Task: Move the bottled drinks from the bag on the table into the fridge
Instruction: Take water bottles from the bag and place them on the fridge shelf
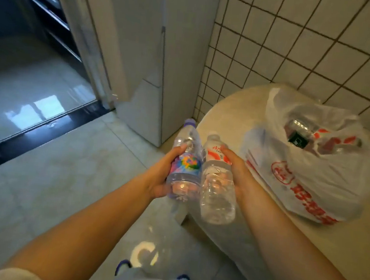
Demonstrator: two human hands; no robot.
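My left hand (pixel 161 171) grips a clear water bottle with a purple cap and a multicoloured label (pixel 186 162). Beside it my right hand (pixel 235 169) grips a second clear bottle with a white cap and a red-and-white label (pixel 217 183). Both bottles are held side by side above the floor, just left of the table edge. A white plastic bag with red print (pixel 313 156) lies on the round cream table (pixel 225 114) to the right; more bottles show through its open top. The white fridge (pixel 149 53) stands ahead, doors closed.
A white tiled wall (pixel 302 38) rises behind the table. To the left a doorway with a dark threshold (pixel 40 130) opens onto a glossy floor. Pale floor tiles (pixel 63 173) stretch between me and the fridge.
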